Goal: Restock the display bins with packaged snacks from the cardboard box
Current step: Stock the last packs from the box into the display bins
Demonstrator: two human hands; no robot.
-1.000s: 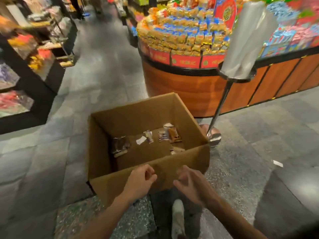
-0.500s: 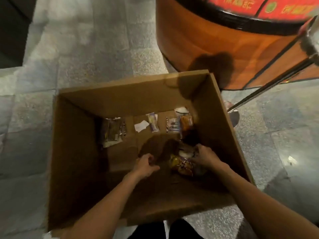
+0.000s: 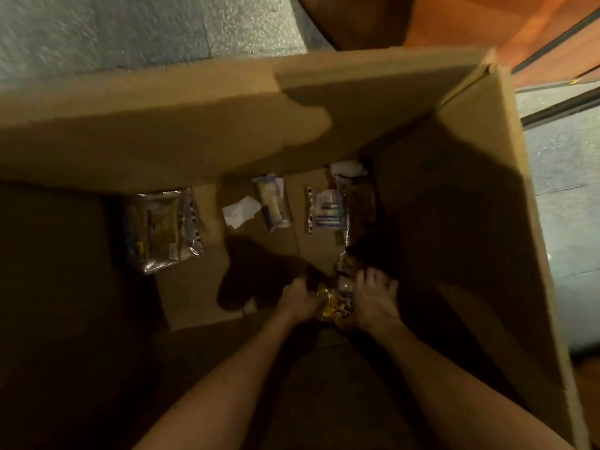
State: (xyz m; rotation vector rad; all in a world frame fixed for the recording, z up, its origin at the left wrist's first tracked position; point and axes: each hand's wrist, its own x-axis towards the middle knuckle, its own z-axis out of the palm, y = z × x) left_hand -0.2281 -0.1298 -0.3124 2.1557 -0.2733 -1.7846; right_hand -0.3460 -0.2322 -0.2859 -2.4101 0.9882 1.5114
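Note:
I look straight down into a large open cardboard box. Both my hands reach to its floor. My left hand and my right hand grip a shiny yellow snack packet between them. More packaged snacks lie on the box floor: a clear dark pack at the left, a pale slim packet in the middle, and a purple-and-white packet beside a dark brown one at the right.
A scrap of white paper lies among the packets. Grey stone floor surrounds the box. The orange wooden base of the display stand rises just beyond the far right corner.
My head has dropped closer over the box. Both hands went from the near rim down to the floor of the box, and the left hand has joined the right on the yellow packet.

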